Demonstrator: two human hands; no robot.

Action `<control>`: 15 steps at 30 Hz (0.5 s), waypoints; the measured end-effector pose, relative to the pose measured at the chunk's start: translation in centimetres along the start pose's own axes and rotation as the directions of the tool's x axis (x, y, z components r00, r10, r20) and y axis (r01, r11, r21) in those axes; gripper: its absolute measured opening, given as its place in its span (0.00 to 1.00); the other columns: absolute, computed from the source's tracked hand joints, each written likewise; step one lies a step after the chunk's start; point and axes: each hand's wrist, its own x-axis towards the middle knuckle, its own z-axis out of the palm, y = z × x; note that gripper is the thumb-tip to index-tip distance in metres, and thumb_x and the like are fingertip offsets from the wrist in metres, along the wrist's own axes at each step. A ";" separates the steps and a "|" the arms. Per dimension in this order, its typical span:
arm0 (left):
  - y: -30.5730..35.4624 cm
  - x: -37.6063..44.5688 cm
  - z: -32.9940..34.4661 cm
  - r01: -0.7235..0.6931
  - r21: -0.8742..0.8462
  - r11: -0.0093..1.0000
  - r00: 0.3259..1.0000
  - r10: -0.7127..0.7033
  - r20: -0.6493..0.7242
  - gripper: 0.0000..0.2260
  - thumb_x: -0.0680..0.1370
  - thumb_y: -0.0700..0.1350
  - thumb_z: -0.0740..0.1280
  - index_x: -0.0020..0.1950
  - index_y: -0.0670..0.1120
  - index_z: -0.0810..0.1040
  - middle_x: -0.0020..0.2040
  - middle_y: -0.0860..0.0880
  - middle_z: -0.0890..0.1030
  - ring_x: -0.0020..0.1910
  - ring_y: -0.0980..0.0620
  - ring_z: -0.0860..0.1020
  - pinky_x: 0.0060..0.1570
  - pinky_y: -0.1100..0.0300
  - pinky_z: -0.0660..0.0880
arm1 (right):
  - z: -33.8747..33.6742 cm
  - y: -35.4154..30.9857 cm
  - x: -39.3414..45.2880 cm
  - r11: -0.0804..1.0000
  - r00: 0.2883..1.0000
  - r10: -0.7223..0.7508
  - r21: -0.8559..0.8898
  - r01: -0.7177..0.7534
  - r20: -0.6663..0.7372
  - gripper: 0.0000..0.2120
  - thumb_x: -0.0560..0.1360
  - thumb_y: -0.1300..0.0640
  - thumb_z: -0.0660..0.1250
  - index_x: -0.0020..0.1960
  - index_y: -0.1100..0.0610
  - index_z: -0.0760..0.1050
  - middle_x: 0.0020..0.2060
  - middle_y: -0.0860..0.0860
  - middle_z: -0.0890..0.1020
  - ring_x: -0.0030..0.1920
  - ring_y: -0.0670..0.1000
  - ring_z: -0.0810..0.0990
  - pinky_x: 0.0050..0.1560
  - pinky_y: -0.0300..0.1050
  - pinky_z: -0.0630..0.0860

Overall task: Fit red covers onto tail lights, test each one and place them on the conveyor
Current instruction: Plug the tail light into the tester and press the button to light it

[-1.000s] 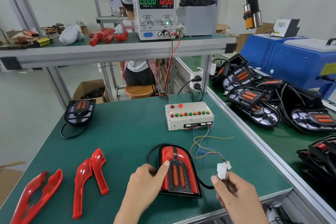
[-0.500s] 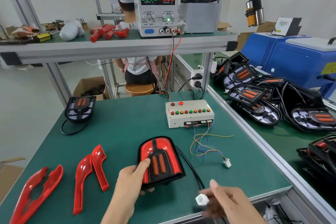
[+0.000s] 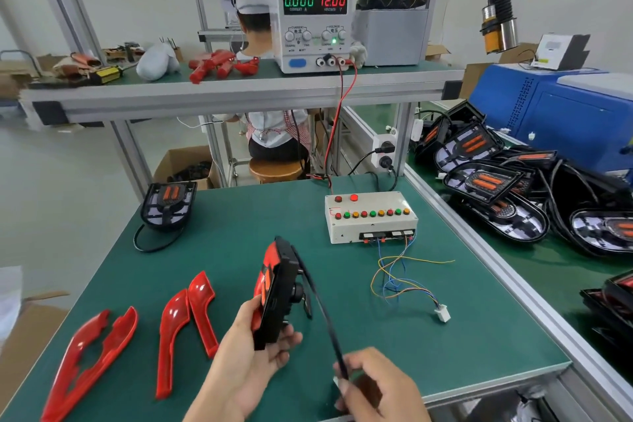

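A tail light (image 3: 275,288) with its red cover fitted is lifted off the green table and turned on edge, its black back facing right. My left hand (image 3: 253,349) grips its lower end. Its black cable (image 3: 325,319) runs down to my right hand (image 3: 371,384), which pinches the cable near its white plug. The tester's white connector (image 3: 442,313) lies loose on the table at the end of coloured wires from the test box (image 3: 371,221). Loose red covers (image 3: 186,315) lie to the left. An uncovered tail light (image 3: 168,204) sits at the far left.
A power supply (image 3: 315,22) reading 0.000 and 12.00 stands on the upper shelf. Several tail lights (image 3: 486,178) are piled on the conveyor to the right, beside a blue machine (image 3: 561,127). Another person sits on a stool behind the bench. More red covers (image 3: 92,356) lie at the near left.
The plug came off the tester's connector, which now lies on the table. My left hand lifted the tail light and tipped it on edge, while my right hand drew the cable toward me.
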 end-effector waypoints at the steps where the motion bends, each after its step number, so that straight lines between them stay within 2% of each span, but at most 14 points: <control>1: 0.1 -0.2 0.0 0.012 -0.035 0.999 0.999 -0.011 0.036 0.18 0.82 0.55 0.59 0.46 0.42 0.78 0.35 0.41 0.80 0.35 0.42 0.83 0.38 0.51 0.68 | 0.5 -0.1 0.1 0.996 0.997 -0.070 -0.053 0.068 -0.032 0.13 0.71 0.58 0.70 0.47 0.39 0.78 0.38 0.43 0.84 0.34 0.42 0.82 0.41 0.35 0.77; 4: 0.6 -1.0 0.3 0.022 -0.080 0.997 0.992 -0.012 0.125 0.16 0.77 0.54 0.62 0.45 0.42 0.78 0.38 0.40 0.80 0.43 0.40 0.82 0.43 0.49 0.70 | 1.6 -0.7 0.7 0.950 0.957 -0.264 -0.204 0.237 -0.118 0.09 0.70 0.54 0.68 0.47 0.41 0.76 0.48 0.38 0.78 0.40 0.39 0.79 0.45 0.29 0.75; 7: 0.6 -1.5 0.5 0.021 -0.087 0.996 0.982 -0.005 0.187 0.17 0.69 0.55 0.66 0.47 0.43 0.80 0.44 0.40 0.81 0.51 0.41 0.79 0.55 0.44 0.70 | 2.0 -1.0 1.6 0.920 0.917 -0.365 -0.210 0.329 -0.160 0.06 0.73 0.51 0.66 0.49 0.44 0.78 0.54 0.37 0.77 0.46 0.38 0.79 0.49 0.29 0.75; 9: 0.4 -1.9 0.4 0.037 -0.062 0.997 0.972 -0.022 0.234 0.21 0.68 0.56 0.66 0.54 0.44 0.82 0.49 0.40 0.82 0.56 0.42 0.77 0.61 0.40 0.67 | 2.1 -1.1 2.6 0.908 0.892 -0.409 -0.184 0.377 -0.193 0.06 0.75 0.53 0.65 0.48 0.46 0.79 0.56 0.38 0.77 0.47 0.38 0.80 0.50 0.31 0.75; 11: 0.2 -2.1 0.3 0.095 -0.048 0.994 0.962 -0.080 0.259 0.28 0.66 0.56 0.68 0.61 0.42 0.82 0.52 0.39 0.82 0.58 0.41 0.76 0.59 0.39 0.67 | 1.9 -1.3 3.6 0.899 0.874 -0.431 -0.185 0.396 -0.223 0.05 0.77 0.53 0.64 0.46 0.50 0.79 0.57 0.39 0.77 0.49 0.39 0.81 0.50 0.32 0.75; 15: -0.1 -2.5 -0.3 0.251 -0.120 0.960 0.908 -0.191 0.374 0.32 0.61 0.53 0.76 0.60 0.36 0.84 0.62 0.33 0.81 0.65 0.30 0.78 0.67 0.29 0.68 | 1.7 -1.3 5.5 0.878 0.858 -0.462 -0.256 0.405 -0.226 0.05 0.75 0.55 0.66 0.49 0.54 0.79 0.59 0.42 0.75 0.55 0.39 0.80 0.52 0.37 0.77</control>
